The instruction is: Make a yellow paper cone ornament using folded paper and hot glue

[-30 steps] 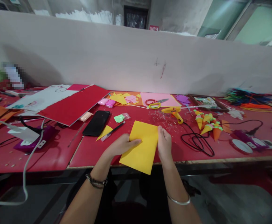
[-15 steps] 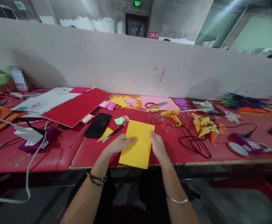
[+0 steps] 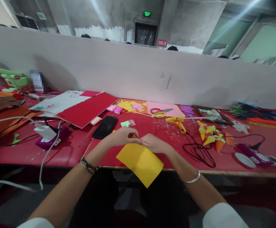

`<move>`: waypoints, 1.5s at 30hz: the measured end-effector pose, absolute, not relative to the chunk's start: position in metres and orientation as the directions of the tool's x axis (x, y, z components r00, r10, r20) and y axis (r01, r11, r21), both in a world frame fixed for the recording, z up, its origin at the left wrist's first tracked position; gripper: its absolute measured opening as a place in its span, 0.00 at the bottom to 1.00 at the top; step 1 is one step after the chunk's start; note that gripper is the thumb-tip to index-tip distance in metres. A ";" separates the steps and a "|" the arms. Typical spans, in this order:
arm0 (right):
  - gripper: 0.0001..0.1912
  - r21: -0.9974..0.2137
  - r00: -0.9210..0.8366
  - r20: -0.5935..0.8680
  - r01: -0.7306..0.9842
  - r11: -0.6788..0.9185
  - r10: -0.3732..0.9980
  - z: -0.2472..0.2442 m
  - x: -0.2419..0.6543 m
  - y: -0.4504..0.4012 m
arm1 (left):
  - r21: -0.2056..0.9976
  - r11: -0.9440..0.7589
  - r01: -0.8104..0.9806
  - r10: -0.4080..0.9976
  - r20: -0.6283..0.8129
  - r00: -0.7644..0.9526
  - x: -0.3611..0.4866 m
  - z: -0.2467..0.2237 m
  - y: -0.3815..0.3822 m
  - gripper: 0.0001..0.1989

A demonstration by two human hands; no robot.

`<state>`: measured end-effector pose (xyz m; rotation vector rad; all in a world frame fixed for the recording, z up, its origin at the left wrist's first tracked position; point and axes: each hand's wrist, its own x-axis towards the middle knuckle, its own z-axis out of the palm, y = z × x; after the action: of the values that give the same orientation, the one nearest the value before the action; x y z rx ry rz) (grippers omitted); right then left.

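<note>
A yellow sheet (image 3: 141,161), paper or thin foam, slants over the table's front edge, its lower corner hanging toward my lap. My left hand (image 3: 123,136) grips its far edge, thumb and fingers closed around it. Right beside it, my right hand (image 3: 153,143) pinches the same edge, and the two hands meet. The fingertips are partly hidden where they come together. Beyond my left hand lie a black phone (image 3: 105,127) and a small bag of green clay (image 3: 125,123).
A yellow glue gun (image 3: 177,123) with its black cord lies right of my hands. Scissors (image 3: 158,113) rest on pink paper behind. Small yellow and orange cones (image 3: 210,133) are farther right. A red board (image 3: 88,109) and a purple power strip (image 3: 53,136) lie left. Another person's hand (image 3: 0,104) is far left.
My hands have come together at the far edge of the yellow sheet, which has turned and tipped toward me. Another person's hand has appeared at the far left. The camera view has shifted slightly.
</note>
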<state>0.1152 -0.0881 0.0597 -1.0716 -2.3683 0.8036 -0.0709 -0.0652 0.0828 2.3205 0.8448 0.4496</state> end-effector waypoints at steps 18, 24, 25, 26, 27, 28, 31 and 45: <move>0.17 -0.652 -0.503 0.060 0.635 0.415 0.862 0.073 0.206 -0.084 | 0.630 -0.551 0.548 0.799 0.208 0.564 -0.097 0.085 -0.081 0.17; 0.15 -0.467 -0.395 0.480 0.641 0.609 0.783 0.083 0.146 -0.105 | 0.603 -0.608 0.516 0.749 0.221 0.624 -0.069 0.088 -0.087 0.17; 0.14 -0.418 -0.412 0.496 0.658 0.627 0.764 0.084 0.133 -0.108 | 0.605 -0.613 0.508 0.749 0.242 0.616 -0.065 0.088 -0.088 0.16; 0.12 -0.378 -0.419 0.499 0.683 0.625 0.759 0.085 0.122 -0.111 | 0.611 -0.614 0.500 0.750 0.255 0.610 -0.061 0.088 -0.088 0.15; 0.11 -0.351 -0.410 0.495 0.713 0.607 0.767 0.086 0.114 -0.112 | 0.620 -0.612 0.491 0.752 0.262 0.605 -0.058 0.088 -0.089 0.15; 0.10 -0.333 -0.402 0.484 0.737 0.588 0.777 0.086 0.109 -0.112 | 0.632 -0.607 0.482 0.754 0.266 0.601 -0.057 0.087 -0.090 0.15; 0.07 -0.340 -0.398 0.445 0.753 0.563 0.802 0.086 0.109 -0.110 | 0.657 -0.596 0.461 0.763 0.287 0.579 -0.056 0.083 -0.093 0.15; 0.05 -0.295 -0.382 0.415 0.802 0.519 0.826 0.078 0.179 -0.102 | 0.521 -0.631 0.575 0.770 0.328 0.548 -0.095 0.095 -0.095 0.16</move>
<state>0.1792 -0.1019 0.0780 -1.3243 -2.2469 0.0607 -0.0950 -0.0947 0.0950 2.4349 1.1035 0.7684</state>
